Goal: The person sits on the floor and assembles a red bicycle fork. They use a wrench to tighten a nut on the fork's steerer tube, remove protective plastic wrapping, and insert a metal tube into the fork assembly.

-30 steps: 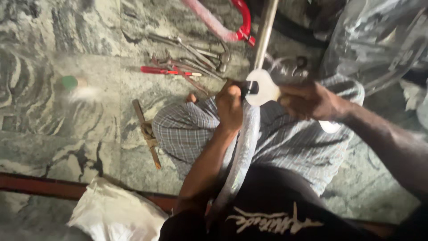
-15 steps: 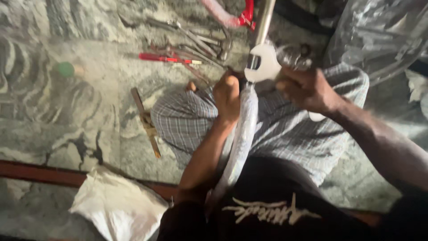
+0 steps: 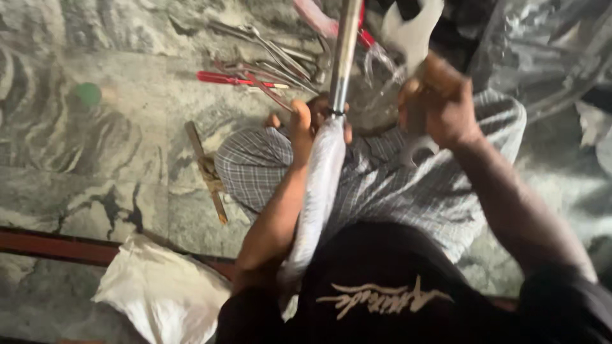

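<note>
My left hand point(image 3: 308, 121) grips a long metal tube point(image 3: 343, 57) where its bare shiny part meets a section wrapped in clear plastic point(image 3: 316, 197). The tube runs from my lap up out of the top of the view. My right hand point(image 3: 440, 105) holds a large silver open-ended spanner point(image 3: 414, 32), jaw pointing up, just right of the tube. Clear plastic wrapping point(image 3: 381, 73) hangs between the tube and the spanner. I sit on the floor in checked trousers point(image 3: 382, 185).
Loose tools lie on the marble floor point(image 3: 95, 159) ahead: a red-handled screwdriver point(image 3: 236, 79), several steel spanners point(image 3: 280, 54), a wooden-handled tool point(image 3: 207, 169). A white cloth bag point(image 3: 159, 290) lies at lower left. Plastic-wrapped parts point(image 3: 548, 57) stand at right.
My right hand has lifted the spanner higher, up beside the tube. The view has moved closer, and my left hand keeps its grip on the tube.
</note>
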